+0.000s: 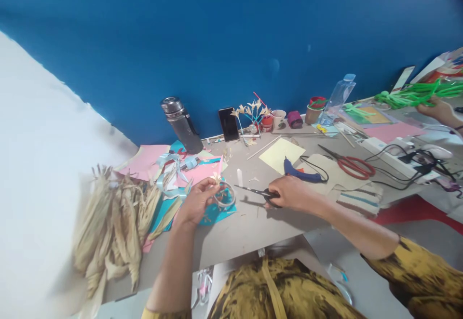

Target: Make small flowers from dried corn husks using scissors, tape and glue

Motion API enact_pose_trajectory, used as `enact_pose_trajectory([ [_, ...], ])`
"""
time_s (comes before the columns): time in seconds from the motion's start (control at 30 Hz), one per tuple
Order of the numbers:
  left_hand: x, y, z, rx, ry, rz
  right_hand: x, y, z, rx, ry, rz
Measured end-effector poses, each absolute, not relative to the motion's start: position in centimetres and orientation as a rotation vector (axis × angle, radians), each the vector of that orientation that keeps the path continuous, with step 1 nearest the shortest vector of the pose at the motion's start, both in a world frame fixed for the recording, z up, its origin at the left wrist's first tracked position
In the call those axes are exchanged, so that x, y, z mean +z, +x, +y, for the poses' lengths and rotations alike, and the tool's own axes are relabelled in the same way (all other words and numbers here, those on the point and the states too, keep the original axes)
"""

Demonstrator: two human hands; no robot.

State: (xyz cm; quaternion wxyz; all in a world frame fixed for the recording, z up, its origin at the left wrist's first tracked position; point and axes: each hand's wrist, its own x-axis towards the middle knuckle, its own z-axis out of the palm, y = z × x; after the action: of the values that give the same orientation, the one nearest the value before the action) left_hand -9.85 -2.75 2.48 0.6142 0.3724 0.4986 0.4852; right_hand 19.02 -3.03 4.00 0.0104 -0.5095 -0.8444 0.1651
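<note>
My left hand (pixel 197 199) pinches a small pale flower (pixel 216 178) that looks made of dried husk. Just below those fingers is a whitish ring (pixel 231 201), like a roll of tape, over blue paper (pixel 208 220); whether the hand touches it I cannot tell. In my right hand (pixel 291 193) are black-handled scissors (pixel 253 191), their blades pointing left toward the flower, a short gap away. Small scraps lie on the table between the hands. A blue glue gun (pixel 302 172) rests just beyond my right hand.
Dried corn husks (pixel 119 227) hang over the table's left edge. Along the blue wall stand a flask (pixel 183 125), a phone (pixel 228 124), finished husk flowers (pixel 253 112), cups and a bottle (pixel 338 98). Red-handled scissors (pixel 356 165) and a power strip (pixel 392 162) lie right. Another person's hand (pixel 439 112) holds green stems.
</note>
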Motion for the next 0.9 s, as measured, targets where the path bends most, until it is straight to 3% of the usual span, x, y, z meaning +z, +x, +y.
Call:
enact_pose_trajectory([
  [0.17,2.7,-10.5,-2.0,1.302,1.128,1.439,3.9,19.2,-3.0,0.557,-1.558,-2.664],
  [0.37,3.9,-8.5,-3.7,1.208,1.087,1.125,3.3,18.4,-2.9,0.525,-1.494,-2.723],
  [0.57,2.8,-6.7,-4.0,1.208,1.137,1.258,4.5,17.3,-3.5,0.526,-1.474,-2.788],
  [0.77,3.1,-9.3,-3.4,1.675,0.709,0.968,3.6,15.9,-4.2,0.41,-1.575,-2.827],
  [0.9,3.9,-10.7,-4.0,1.612,0.393,0.908,2.3,14.9,-4.2,0.277,-1.657,-2.815],
])
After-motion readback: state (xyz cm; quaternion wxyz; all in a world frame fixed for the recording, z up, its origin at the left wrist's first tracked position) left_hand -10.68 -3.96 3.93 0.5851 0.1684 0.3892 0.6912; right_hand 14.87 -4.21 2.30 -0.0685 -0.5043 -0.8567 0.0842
